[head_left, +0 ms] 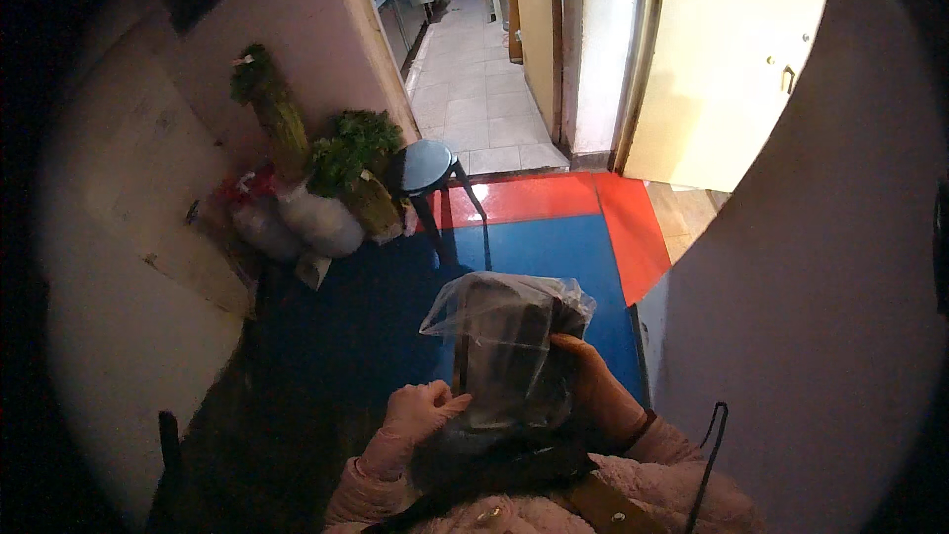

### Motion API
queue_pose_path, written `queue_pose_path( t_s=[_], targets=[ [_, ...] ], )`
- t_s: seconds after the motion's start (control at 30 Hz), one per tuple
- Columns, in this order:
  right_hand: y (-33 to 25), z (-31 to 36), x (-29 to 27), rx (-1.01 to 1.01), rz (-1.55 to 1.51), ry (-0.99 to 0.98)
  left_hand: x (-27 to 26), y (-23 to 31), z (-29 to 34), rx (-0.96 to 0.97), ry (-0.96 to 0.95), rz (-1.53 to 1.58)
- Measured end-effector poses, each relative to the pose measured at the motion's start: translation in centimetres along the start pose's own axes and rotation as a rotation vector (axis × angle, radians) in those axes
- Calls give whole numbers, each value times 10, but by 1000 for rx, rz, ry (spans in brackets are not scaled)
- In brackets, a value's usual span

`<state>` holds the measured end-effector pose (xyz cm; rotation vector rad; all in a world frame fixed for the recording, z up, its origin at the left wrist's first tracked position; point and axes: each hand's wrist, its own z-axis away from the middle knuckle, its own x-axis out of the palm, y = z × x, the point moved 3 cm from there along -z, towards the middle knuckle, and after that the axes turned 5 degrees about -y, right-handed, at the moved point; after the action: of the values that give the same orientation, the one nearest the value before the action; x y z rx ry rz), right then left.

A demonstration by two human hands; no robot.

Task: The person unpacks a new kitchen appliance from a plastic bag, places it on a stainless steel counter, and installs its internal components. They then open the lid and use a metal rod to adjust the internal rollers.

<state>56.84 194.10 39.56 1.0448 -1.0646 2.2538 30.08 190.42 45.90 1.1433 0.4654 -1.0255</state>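
Observation:
In front of my body is a dark rectangular object [509, 371] inside a clear plastic bag [494, 299]. What the object is, I cannot make out through the plastic. The bag's loose, crumpled end spreads past its far side. My right hand [600, 381] grips the object's right side through the bag, thumb on top. At the lower left edge, my left hand [417, 413] is closed, its thumb and fingers pinching the plastic. Below both hands lies something black [499, 465] against my pink fluffy sleeves and front.
A round stool [428, 166] with dark legs stands ahead on the blue and red floor [544, 247]. Left of it, green leafy bundles [358, 148] and white sacks [321, 221] lean by the wall. Beyond are a tiled passage [479, 89] and a pale open door [727, 59].

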Motion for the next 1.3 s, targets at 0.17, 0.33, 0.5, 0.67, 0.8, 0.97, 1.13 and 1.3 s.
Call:
queue_pose_path(
  t_s=[0.17,0.33,0.5,0.67,0.8,0.97,1.13,1.3],
  targets=[
    [-94,-101,6,105,-56,5,-64,29,-109,-211,-74,229],
    [-203,-198,51,274,-86,-13,-146,71,-198,-226,-75,616],
    [-281,-249,110,315,-115,-73,-207,97,-260,-442,-101,872],
    [-348,-312,137,406,-102,-61,-249,113,-340,-522,-57,1107],
    [-399,-408,137,309,-61,-30,-296,124,-437,-435,-9,1254],
    [-496,-545,151,273,-58,-47,-375,132,-595,-487,95,1101],
    [-598,-646,190,153,-6,27,-453,139,-715,-335,44,1246],
    [-668,-784,219,226,-28,-13,-521,115,-838,-364,242,1130]
  ],
)
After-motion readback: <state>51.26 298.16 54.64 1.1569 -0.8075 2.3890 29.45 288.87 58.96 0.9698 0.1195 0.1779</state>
